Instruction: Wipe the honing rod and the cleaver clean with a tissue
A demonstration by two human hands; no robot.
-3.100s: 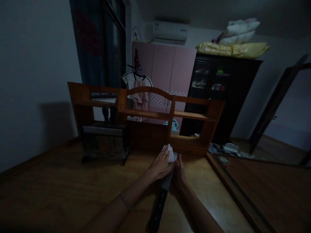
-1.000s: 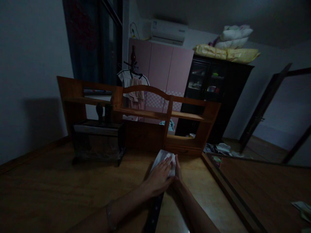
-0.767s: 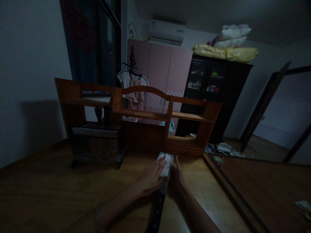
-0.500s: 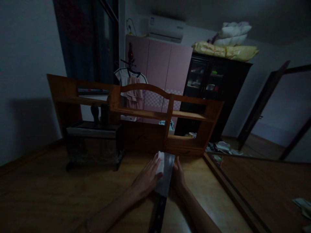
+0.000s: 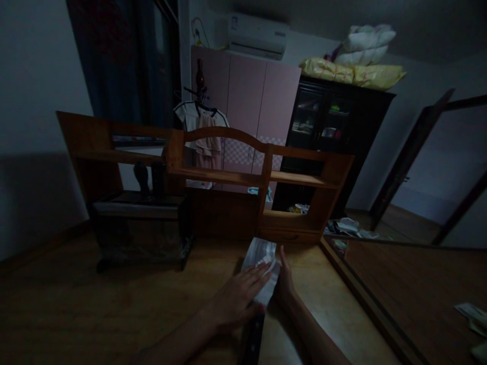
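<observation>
A cleaver with a broad metal blade and a black riveted handle points away from me over the wooden tabletop. My left hand lies across the blade, fingers extended, pressing a crumpled white tissue onto it. The tissue covers the lower right of the blade. At the blade's right edge is my right hand, steadying the cleaver with its thumb pointing up. Its other fingers are mostly hidden behind the blade and tissue.
A dark knife block with black handles sticking out stands left on the tabletop. Behind it runs a wooden shelf unit. A raised wooden edge borders the right side. Farther back are a pink wardrobe and a dark cabinet.
My left hand has slid the tissue from the blade's upper left toward its lower right, nearer the handle. My right hand stays at the right edge. The view has shifted slightly.
</observation>
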